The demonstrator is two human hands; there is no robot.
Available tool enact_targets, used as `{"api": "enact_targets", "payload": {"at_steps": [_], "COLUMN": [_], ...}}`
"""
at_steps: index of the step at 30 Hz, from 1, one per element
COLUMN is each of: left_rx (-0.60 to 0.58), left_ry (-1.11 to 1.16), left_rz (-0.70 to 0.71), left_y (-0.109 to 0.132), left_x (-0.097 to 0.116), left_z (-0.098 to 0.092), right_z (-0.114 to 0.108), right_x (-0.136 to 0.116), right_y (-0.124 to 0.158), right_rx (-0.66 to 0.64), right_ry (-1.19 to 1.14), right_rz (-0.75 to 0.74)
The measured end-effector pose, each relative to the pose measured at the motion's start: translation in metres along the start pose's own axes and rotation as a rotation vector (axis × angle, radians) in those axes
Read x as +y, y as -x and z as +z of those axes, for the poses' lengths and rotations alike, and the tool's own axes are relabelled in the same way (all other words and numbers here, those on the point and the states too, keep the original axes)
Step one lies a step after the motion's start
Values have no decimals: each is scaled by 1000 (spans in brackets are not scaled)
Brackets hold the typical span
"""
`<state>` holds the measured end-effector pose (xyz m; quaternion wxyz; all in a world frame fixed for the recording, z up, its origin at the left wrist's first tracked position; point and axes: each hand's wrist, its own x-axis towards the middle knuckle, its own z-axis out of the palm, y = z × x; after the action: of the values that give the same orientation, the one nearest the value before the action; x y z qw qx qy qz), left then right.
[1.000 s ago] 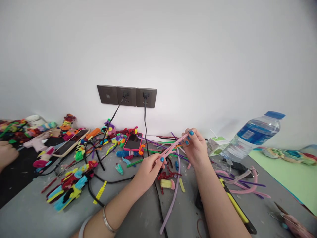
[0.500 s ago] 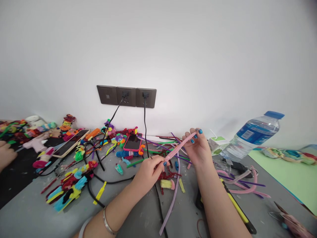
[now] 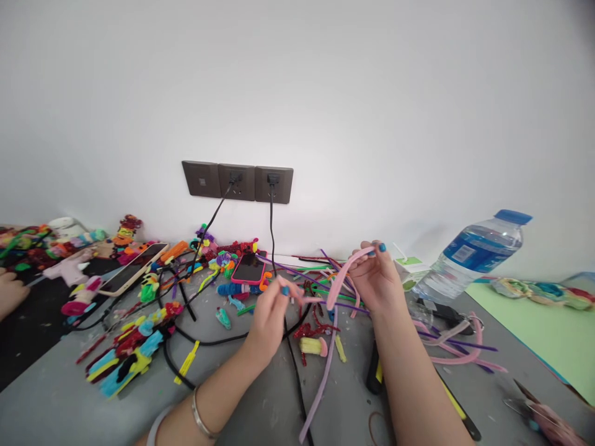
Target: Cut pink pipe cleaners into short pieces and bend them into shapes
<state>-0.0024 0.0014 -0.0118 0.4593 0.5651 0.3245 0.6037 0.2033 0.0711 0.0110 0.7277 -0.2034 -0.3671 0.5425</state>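
Observation:
Both my hands hold one pink pipe cleaner (image 3: pixel 338 280) above a grey table (image 3: pixel 69 396). My right hand (image 3: pixel 377 279) pinches its upper end by the fingertips. My left hand (image 3: pixel 269 316) pinches the lower end, and the stem bends in an arc between them. Under my hands lie loose pipe cleaners of many colours, with a long lilac pipe cleaner (image 3: pixel 320 384) trailing toward me. A black cable (image 3: pixel 272 238) runs down from the wall sockets (image 3: pixel 238 181) past my left hand.
A water bottle (image 3: pixel 469 255) lies at the right beside a small green-and-white carton (image 3: pixel 408 267). A pink-cased phone (image 3: pixel 249 267) and a gold phone (image 3: pixel 132 267) lie among pipe-cleaner figures (image 3: pixel 130 347). Another person's hand (image 3: pixel 9 291) shows at the left edge. Scissors (image 3: pixel 543 418) sit lower right.
The pink pipe cleaner was straight between my hands. My left hand has lifted and turned its end, so the stem now curves.

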Motion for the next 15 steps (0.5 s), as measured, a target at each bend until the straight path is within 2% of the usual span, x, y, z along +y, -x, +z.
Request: {"api": "enact_targets", "payload": {"at_steps": [3, 5, 7, 10, 12, 15], "left_rx": [144, 123, 51, -37, -33, 41], "left_ry": [439, 568, 590, 540, 502, 413], "left_rz": [-156, -293, -416, -497, -485, -423], "left_y": [-2, -3, -3, -2, -1, -3], "left_x": [5, 7, 7, 4, 2, -1], "left_z": [1, 3, 4, 6, 6, 3], "right_z": [4, 9, 12, 14, 13, 8], "right_x": [3, 3, 3, 7, 10, 14], "right_y": [2, 5, 7, 8, 8, 6], "right_rx": [-45, -109, -149, -128, -92, -64], "right_ry": [14, 52, 94, 136, 169, 228], "right_rz": [84, 110, 122, 130, 109, 59]}}
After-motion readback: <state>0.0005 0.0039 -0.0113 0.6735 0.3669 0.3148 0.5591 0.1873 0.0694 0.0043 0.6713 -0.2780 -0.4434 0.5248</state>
